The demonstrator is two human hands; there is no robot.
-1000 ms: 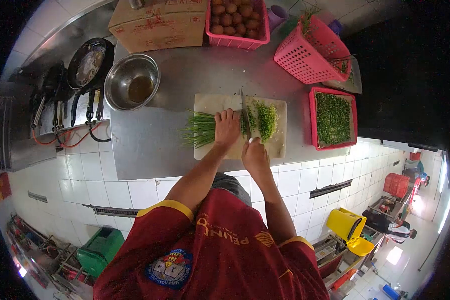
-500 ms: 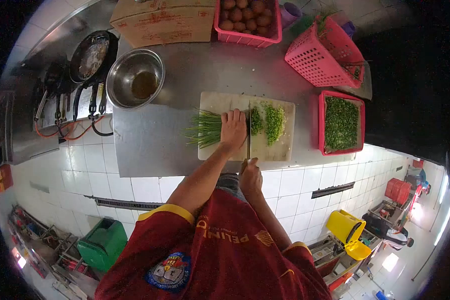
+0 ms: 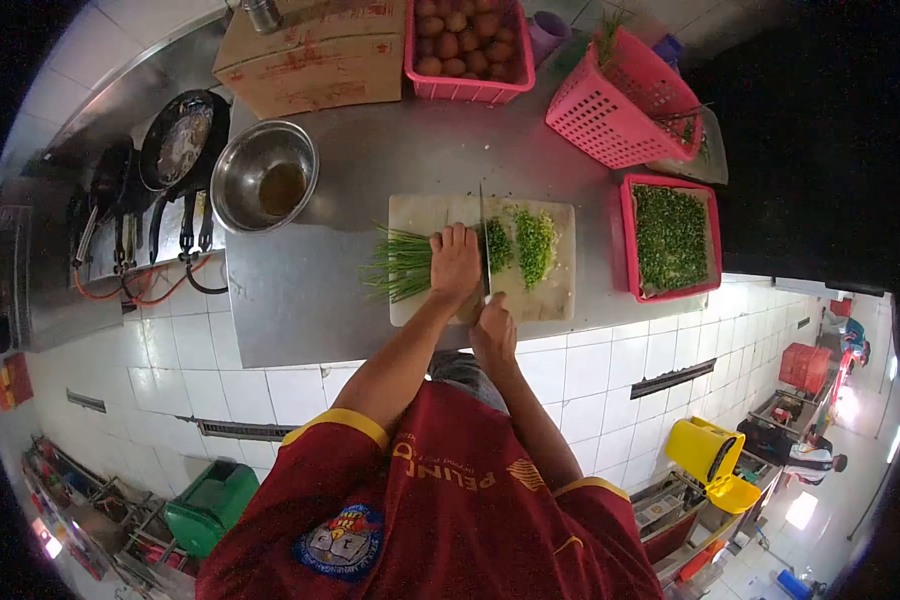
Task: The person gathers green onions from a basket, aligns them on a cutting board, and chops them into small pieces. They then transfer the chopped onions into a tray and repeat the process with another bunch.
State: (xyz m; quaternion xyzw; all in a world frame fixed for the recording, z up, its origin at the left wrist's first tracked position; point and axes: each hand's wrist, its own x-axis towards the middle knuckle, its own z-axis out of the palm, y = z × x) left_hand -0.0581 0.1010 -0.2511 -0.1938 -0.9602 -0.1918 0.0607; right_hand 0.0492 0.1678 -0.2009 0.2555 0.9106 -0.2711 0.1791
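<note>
A bunch of spring onions [image 3: 402, 264] lies across the left part of a pale cutting board [image 3: 558, 305]. On its cut end my left hand [image 3: 455, 264] presses down, fingers together over the stalks. Closed round the handle of a long kitchen knife [image 3: 485, 245], my right hand [image 3: 494, 328] is at the board's near edge. The blade stands just right of my left fingertips, its tip past the far edge of the board. Beside the blade are dark green chopped pieces [image 3: 500, 245]; a lighter green chopped pile [image 3: 536, 247] lies further right.
A steel bowl [image 3: 264, 177] with brown liquid stands left. Behind are a cardboard box [image 3: 310, 60] and a pink basket of eggs [image 3: 468, 92]. To the right are a tilted pink basket [image 3: 610, 115] and a tray of chopped greens [image 3: 675, 240]. Pans [image 3: 183, 140] sit far left.
My right hand and the knife have slid forward, away from me, over the board. My left hand stays on the spring onions. The whole view has shifted slightly.
</note>
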